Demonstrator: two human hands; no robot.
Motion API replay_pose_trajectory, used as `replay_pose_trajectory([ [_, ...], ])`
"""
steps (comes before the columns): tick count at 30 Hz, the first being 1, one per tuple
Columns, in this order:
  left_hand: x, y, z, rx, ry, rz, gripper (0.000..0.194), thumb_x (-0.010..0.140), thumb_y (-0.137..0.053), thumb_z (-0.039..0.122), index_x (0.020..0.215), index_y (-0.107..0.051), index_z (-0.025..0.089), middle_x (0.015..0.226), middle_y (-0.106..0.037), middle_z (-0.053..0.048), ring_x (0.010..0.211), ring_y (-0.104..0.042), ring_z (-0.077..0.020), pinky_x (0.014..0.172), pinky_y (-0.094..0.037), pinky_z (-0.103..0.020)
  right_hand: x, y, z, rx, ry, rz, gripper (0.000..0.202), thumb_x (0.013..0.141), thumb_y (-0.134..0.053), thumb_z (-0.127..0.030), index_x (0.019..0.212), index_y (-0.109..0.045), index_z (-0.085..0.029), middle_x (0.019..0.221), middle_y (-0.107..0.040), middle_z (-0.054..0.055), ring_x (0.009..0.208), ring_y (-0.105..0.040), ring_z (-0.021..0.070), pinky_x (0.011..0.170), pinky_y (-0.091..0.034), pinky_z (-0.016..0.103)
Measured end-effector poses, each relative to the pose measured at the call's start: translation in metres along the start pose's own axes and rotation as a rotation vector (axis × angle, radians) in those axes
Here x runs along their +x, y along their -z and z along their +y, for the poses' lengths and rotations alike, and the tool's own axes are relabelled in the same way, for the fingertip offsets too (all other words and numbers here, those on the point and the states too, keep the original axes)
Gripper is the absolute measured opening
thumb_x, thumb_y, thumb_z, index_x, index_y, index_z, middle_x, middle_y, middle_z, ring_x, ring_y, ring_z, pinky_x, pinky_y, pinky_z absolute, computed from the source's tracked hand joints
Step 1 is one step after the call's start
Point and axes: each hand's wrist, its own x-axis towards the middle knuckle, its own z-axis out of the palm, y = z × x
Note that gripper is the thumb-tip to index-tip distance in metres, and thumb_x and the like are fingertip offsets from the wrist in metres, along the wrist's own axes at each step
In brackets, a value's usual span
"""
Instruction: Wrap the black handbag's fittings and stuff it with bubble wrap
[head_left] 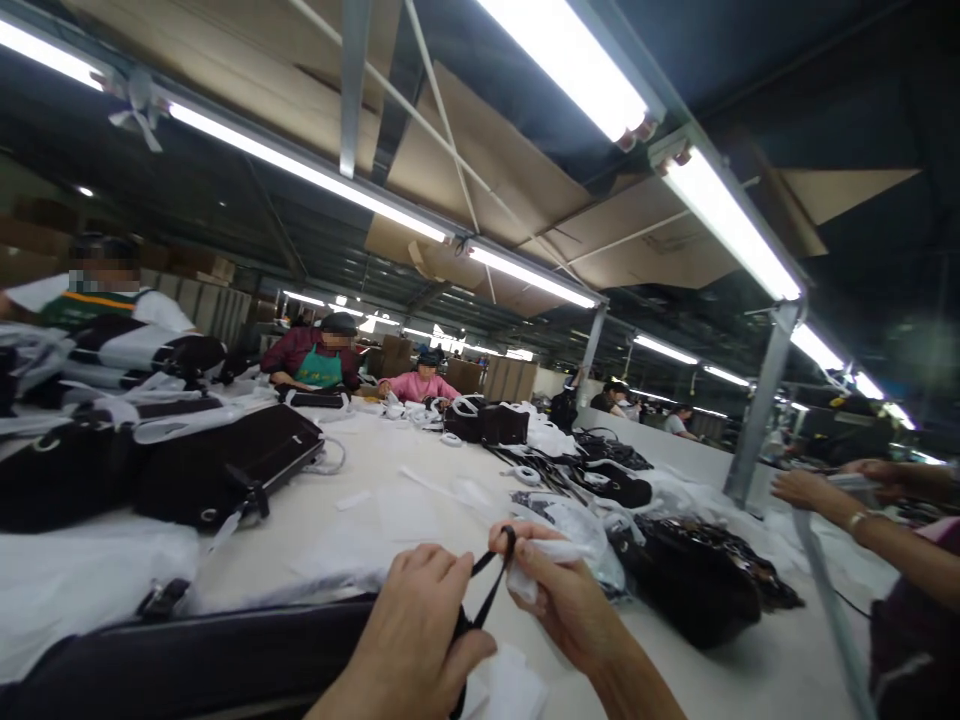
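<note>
Black strap [491, 595] is looping up beside the dark bag [195, 655]: the left hand [416, 620], tightly curled, is gripping its lower part, apparently steadying it, while the right hand [566, 600] is pinching its top (and holding white wrapping [555, 550], perhaps keeping it clear).

The teal apron [313, 362] bears lettering [320, 378] too small to read.

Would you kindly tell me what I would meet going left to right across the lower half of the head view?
Ringed black bag, left hand, black strap, right hand, dark bundle, co-worker's hand.
</note>
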Motion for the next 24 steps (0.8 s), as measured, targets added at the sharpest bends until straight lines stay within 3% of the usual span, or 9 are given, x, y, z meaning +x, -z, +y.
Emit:
replay_pose_trajectory([
  [4, 0.012, -0.016, 0.005, 0.049, 0.066, -0.028, 0.026, 0.084, -0.064, 0.019, 0.109, -0.066, 0.019, 0.104, -0.069, -0.008, 0.102, -0.058, -0.0291, 0.092, -0.042, -0.046, -0.005, 0.007, 0.000, -0.035, -0.021, 0.045, 0.035, 0.068, -0.084, -0.047, 0.083, -0.077, -0.016, 0.097, -0.065, 0.007, 0.051, -0.035, 0.0015, 0.045, -0.021, 0.018],
  [7, 0.014, -0.021, -0.005, 0.038, 0.051, 0.048, 0.016, 0.084, -0.064, 0.018, 0.099, -0.067, 0.021, 0.097, -0.069, -0.004, 0.098, -0.059, -0.0269, 0.090, -0.042, -0.044, -0.013, 0.016, -0.002, 0.009, -0.092, 0.040, 0.046, 0.059, -0.090, -0.043, 0.096, -0.077, -0.018, 0.079, -0.063, 0.003, 0.054, -0.036, 0.0044, 0.048, -0.026, 0.018],
  [11, 0.013, -0.021, -0.014, 0.003, 0.015, 0.122, 0.017, 0.086, -0.063, 0.015, 0.102, -0.066, 0.021, 0.101, -0.070, -0.004, 0.099, -0.059, -0.0251, 0.092, -0.041, -0.043, -0.026, 0.028, -0.003, 0.015, -0.116, 0.051, 0.046, 0.056, -0.092, -0.034, 0.096, -0.077, -0.019, 0.069, -0.059, -0.001, 0.059, -0.044, 0.0069, 0.054, -0.034, 0.018],
  [16, 0.023, -0.024, -0.005, 0.025, -0.018, 0.106, 0.028, 0.088, -0.052, 0.005, 0.108, -0.066, 0.019, 0.099, -0.070, -0.005, 0.099, -0.061, -0.0233, 0.106, -0.034, -0.049, -0.036, 0.039, -0.003, 0.058, -0.119, 0.128, 0.041, 0.063, -0.089, -0.035, 0.096, -0.072, -0.017, 0.083, -0.066, 0.002, 0.060, -0.049, 0.0057, 0.056, -0.037, 0.019],
  [20, 0.029, -0.028, 0.003, 0.064, -0.070, -0.006, 0.039, 0.091, -0.050, 0.006, 0.127, -0.058, 0.018, 0.104, -0.071, -0.008, 0.099, -0.062, -0.0227, 0.101, -0.041, -0.043, -0.039, 0.043, -0.002, 0.053, -0.109, 0.118, 0.046, 0.065, -0.088, -0.037, 0.097, -0.063, -0.017, 0.085, -0.068, 0.003, 0.055, -0.049, 0.0042, 0.050, -0.033, 0.017],
  [24, 0.027, -0.024, 0.002, 0.064, -0.092, -0.019, 0.033, 0.093, -0.052, 0.012, 0.125, -0.060, 0.018, 0.098, -0.071, -0.006, 0.094, -0.062, -0.0225, 0.093, -0.045, -0.039, -0.050, 0.050, -0.002, -0.084, -0.188, 0.007, 0.048, 0.071, -0.083, -0.041, 0.100, -0.053, -0.017, 0.071, -0.069, 0.001, 0.041, -0.040, 0.0019, 0.040, -0.020, 0.016],
])
